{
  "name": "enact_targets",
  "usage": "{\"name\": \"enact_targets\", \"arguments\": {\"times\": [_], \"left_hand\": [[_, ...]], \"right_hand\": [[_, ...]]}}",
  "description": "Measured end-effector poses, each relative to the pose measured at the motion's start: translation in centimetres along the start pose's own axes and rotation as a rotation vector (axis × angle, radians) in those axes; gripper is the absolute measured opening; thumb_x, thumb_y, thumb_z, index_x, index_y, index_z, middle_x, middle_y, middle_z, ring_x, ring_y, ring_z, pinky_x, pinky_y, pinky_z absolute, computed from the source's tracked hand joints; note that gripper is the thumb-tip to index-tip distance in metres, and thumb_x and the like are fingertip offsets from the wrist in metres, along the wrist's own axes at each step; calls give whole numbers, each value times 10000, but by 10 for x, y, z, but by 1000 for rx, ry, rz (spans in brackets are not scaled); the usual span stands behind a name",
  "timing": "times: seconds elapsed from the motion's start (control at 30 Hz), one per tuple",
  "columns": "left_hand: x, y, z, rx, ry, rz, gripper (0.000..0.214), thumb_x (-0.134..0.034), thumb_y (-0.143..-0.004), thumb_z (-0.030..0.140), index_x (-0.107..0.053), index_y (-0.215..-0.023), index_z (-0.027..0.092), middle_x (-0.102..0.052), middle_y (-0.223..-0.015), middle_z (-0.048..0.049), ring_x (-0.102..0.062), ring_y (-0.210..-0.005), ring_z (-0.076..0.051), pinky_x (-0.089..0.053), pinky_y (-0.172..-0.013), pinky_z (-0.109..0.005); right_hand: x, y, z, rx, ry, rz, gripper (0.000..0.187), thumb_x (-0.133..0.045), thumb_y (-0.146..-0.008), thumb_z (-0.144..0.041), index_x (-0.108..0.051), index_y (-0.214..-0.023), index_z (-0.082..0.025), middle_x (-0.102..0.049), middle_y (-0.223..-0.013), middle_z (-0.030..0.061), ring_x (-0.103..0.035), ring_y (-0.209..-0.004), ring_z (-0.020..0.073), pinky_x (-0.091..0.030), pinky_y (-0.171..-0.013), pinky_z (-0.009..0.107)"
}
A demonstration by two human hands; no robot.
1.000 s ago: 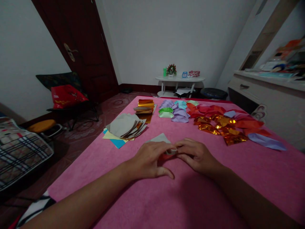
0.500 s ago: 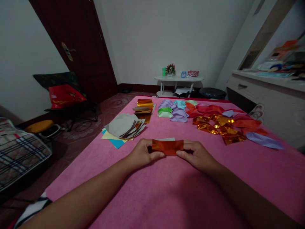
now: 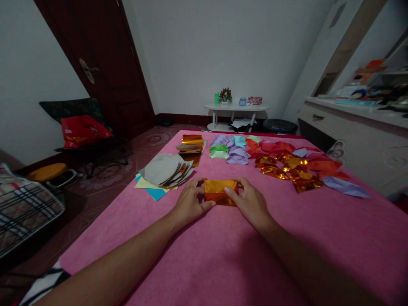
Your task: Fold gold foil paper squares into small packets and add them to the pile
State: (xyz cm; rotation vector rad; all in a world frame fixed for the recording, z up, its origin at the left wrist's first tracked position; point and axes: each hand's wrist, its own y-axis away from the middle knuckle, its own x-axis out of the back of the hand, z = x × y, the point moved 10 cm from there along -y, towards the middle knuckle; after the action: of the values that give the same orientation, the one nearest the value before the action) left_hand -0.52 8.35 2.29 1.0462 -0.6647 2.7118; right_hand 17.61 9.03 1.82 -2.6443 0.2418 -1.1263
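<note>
A folded piece of shiny orange-gold foil paper (image 3: 219,191) is held just above the pink tablecloth (image 3: 242,255) between both hands. My left hand (image 3: 189,203) pinches its left end with thumb below and fingers curled over the top. My right hand (image 3: 249,202) pinches its right end the same way. The paper looks like a small open box shape, its underside hidden.
A stack of paper sheets (image 3: 164,171) lies to the left, gold foil sheets (image 3: 191,144) behind it. Folded pastel pieces (image 3: 229,149) and red and gold folded pieces (image 3: 291,165) spread at the back right. A white side table (image 3: 236,111), a chair with a red bag (image 3: 81,129) and a cabinet (image 3: 357,140) stand around.
The hands first pressed the paper flat on the cloth, then lifted it as a wide red-orange strip. Now they have moved closer together and the paper is shorter and puffed open.
</note>
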Motion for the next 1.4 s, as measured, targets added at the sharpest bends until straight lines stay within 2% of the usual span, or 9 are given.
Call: {"name": "enact_targets", "arguments": {"times": [0.07,0.17,0.37,0.5,0.7,0.93,1.07,1.23,1.4], "left_hand": [[-3,0,-3,-2,19,-24,219,-765,-669,304,-754,-871,217,-577,-1210,-90,-491,-1167,-282,-409,-979,-418],[-6,-1,-4,-19,84,-46,227,-751,-695,309,-752,-902,216,-587,-1191,-89,-525,-1131,-256,-427,-960,-384],[-14,-4,-6,7,344,-72,206,-720,-722,271,-745,-901,173,-679,-1021,-78,-621,-934,-215,-477,-851,-324],[-20,-5,-20,169,534,-49,250,-722,-696,299,-738,-880,131,-715,-826,-57,-634,-739,-189,-481,-698,-280],[-12,-16,-29,243,543,149,344,-678,-714,434,-686,-586,115,-594,-515,-7,-492,-503,-117,-360,-509,-228],[-28,-31,-6,250,745,275,358,-698,-678,452,-716,-769,106,-672,-646,-48,-501,-487,-107,-375,-486,-235],[-29,-26,4,235,837,270,385,-764,-609,426,-718,-799,95,-690,-679,-67,-538,-513,-120,-399,-491,-238],[-21,-22,2,215,891,277,420,-796,-576,404,-724,-854,98,-712,-763,-79,-581,-581,-134,-437,-530,-239],[-22,-24,-6,217,919,313,381,-803,-556,385,-722,-778,87,-697,-694,-53,-569,-556,-125,-424,-517,-224]], "right_hand": [[0,2,2,0,-71,44,353,-654,-750,-450,-614,-1025,-231,-709,-860,57,-651,-677,202,-450,-549,283],[-6,2,7,20,-266,63,324,-669,-740,-449,-625,-998,-258,-710,-800,29,-655,-659,190,-468,-549,278],[-18,0,21,-143,-705,31,412,-681,-715,-482,-596,-992,-190,-701,-787,47,-667,-682,208,-506,-586,294],[-9,-2,18,-128,-736,97,387,-659,-713,-535,-644,-873,-183,-698,-781,40,-653,-735,211,-503,-643,290],[-8,-7,20,-121,-751,105,409,-645,-683,-592,-658,-716,-184,-656,-653,-6,-622,-690,202,-465,-569,260],[-4,-12,23,-144,-833,106,469,-695,-645,-542,-655,-936,-177,-709,-786,27,-638,-651,189,-471,-517,259],[0,-14,22,-108,-923,84,468,-748,-602,-433,-623,-980,-185,-731,-872,40,-669,-691,189,-525,-631,298],[-3,-13,13,-42,-1005,-4,475,-805,-548,-272,-634,-981,-184,-735,-910,37,-685,-779,197,-528,-777,336],[-7,-12,12,-26,-1020,-22,388,-778,-615,-358,-675,-944,-182,-737,-871,33,-679,-740,202,-531,-736,338]]}}
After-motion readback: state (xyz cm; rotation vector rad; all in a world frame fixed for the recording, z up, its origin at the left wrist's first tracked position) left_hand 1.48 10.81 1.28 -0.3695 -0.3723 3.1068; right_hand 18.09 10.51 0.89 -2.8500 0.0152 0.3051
